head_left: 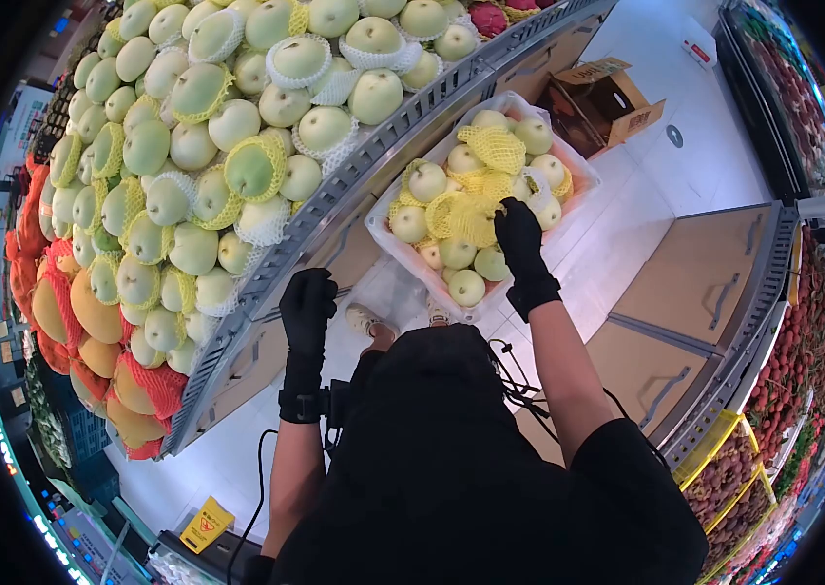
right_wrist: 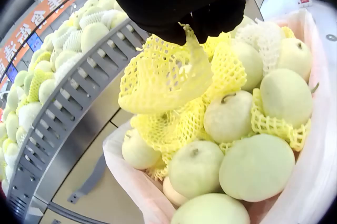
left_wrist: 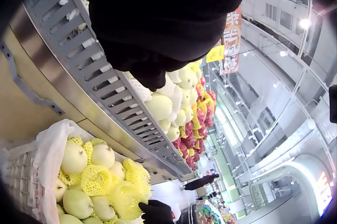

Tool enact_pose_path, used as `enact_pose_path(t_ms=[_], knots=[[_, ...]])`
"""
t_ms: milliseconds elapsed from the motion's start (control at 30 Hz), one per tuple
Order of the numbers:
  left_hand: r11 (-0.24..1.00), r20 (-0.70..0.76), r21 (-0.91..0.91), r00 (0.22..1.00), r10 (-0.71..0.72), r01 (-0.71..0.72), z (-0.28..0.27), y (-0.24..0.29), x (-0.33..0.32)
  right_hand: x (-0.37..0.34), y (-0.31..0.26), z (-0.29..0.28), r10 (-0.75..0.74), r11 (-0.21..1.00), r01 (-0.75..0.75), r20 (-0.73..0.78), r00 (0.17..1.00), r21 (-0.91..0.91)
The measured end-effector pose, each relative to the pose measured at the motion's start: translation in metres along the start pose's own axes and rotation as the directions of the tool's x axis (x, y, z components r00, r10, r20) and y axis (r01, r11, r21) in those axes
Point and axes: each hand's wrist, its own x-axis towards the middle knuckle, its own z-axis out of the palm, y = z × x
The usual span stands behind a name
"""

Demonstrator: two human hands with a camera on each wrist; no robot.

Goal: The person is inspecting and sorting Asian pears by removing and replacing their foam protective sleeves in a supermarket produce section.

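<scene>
Yellow net [right_wrist: 158, 84] in right hand [right_wrist: 179, 3]; white-lettered banner [right_wrist: 38, 23]

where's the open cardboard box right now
In the head view, the cardboard box is on the floor at upper right, just past the far corner of the fruit crate, beside the display cabinet.

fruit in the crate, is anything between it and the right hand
Yes: the yellow foam net pinched in the right hand hangs between it and the fruit, and more loose nets cover some fruit. The nearest fruit in the right wrist view is uncovered.
</scene>
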Motion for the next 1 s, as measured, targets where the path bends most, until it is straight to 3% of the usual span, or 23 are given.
enact_pose_path(t_ms=[133, 233, 267, 367, 433, 467, 567, 600, 700, 733, 833, 933, 1000], knots=[[0.996, 0.061, 0.047, 0.995, 0.074, -0.077, 0.008, 0.001, 0.005, 0.010, -0.013, -0.035, 0.050, 0.998, -0.051, 0.035, 0.998, 0.024], [0.978, 0.200, 0.108, 0.968, 0.152, -0.176, 0.018, -0.007, 0.017, 0.015, -0.029, -0.052, 0.081, 0.989, -0.087, 0.055, 0.995, 0.116], [0.983, 0.289, 0.121, 0.952, 0.096, -0.135, 0.019, -0.007, 0.020, 0.014, -0.033, -0.053, 0.084, 0.981, -0.093, 0.058, 0.995, 0.168], [0.913, 0.457, 0.210, 0.861, 0.226, -0.350, 0.044, -0.013, 0.030, 0.010, -0.055, -0.054, 0.036, 0.977, -0.048, 0.062, 0.997, 0.207], [0.900, 0.547, 0.217, 0.811, 0.208, -0.378, 0.071, 0.017, 0.018, 0.005, -0.071, -0.052, -0.037, 0.975, 0.027, 0.044, 0.998, 0.222], [0.894, 0.590, 0.220, 0.783, 0.197, -0.391, 0.083, 0.027, 0.013, 0.002, -0.082, -0.055, -0.017, 0.966, -0.005, 0.083, 0.996, 0.260], [0.909, 0.562, 0.244, 0.813, 0.152, -0.339, 0.101, 0.013, 0.020, -0.011, -0.113, -0.063, -0.038, 0.947, 0.004, 0.098, 0.994, 0.323], [0.876, 0.474, 0.282, 0.850, 0.228, -0.392, 0.104, -0.005, 0.029, -0.014, -0.119, -0.066, -0.030, 0.941, -0.005, 0.099, 0.995, 0.338], [0.856, 0.308, 0.475, 0.950, 0.055, -0.203, 0.098, -0.004, 0.042, -0.020, -0.114, -0.063, -0.027, 0.955, -0.014, 0.134, 0.991, 0.295], [0.885, 0.239, 0.405, 0.961, 0.141, -0.231, 0.097, -0.010, 0.045, -0.022, -0.113, -0.065, 0.002, 0.953, -0.051, 0.164, 0.986, 0.299], [0.888, 0.229, 0.384, 0.958, 0.175, -0.254, 0.091, -0.010, 0.046, -0.026, -0.109, -0.063, -0.008, 0.944, -0.055, 0.190, 0.982, 0.326], [0.912, 0.323, 0.331, 0.937, 0.132, -0.242, 0.092, -0.007, 0.042, -0.029, -0.114, -0.055, -0.082, 0.868, 0.058, 0.028, 0.996, 0.493], [0.908, 0.364, 0.339, 0.924, 0.115, -0.247, 0.092, -0.003, 0.038, -0.024, -0.112, -0.053, -0.089, 0.879, 0.015, 0.133, 0.987, 0.477]])
